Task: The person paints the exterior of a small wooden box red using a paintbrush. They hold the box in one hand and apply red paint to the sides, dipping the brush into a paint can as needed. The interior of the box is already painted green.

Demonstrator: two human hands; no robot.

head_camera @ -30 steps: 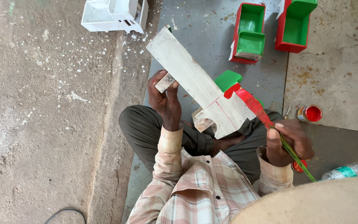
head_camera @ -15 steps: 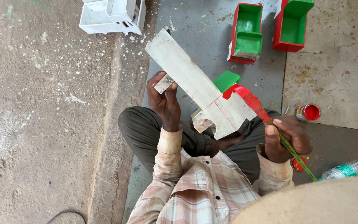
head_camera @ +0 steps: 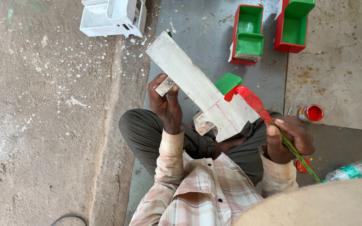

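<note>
The white wooden piece [head_camera: 197, 86] lies across the middle of the frame with its long axis running from the upper left down to the lower right, its wider notched end low near the person's lap and its narrow end pointing up toward the white moulded part [head_camera: 112, 16] on the floor. The left hand [head_camera: 166, 102] sits just left of centre, below that long edge, fingers closed around a small block fixed to the piece's underside, so it carries the piece from beneath. The right hand [head_camera: 290, 138] is at the right of the frame, lower than the piece, curled tight around the thin green handle of a brush [head_camera: 269, 119]; the handle slants down to the lower right while the red-loaded bristles reach up-left to touch the piece's right edge beside a green-painted tab [head_camera: 228, 82]. So the painted edge lies up and left of the right hand, and that hand is the nearer one to it. An open tin of red paint [head_camera: 314, 113] stands just right of the brush on the floor, a plastic bottle [head_camera: 350, 170] lies at the lower right, and two red-and-green boxes [head_camera: 248, 33] rest at the upper right.
</note>
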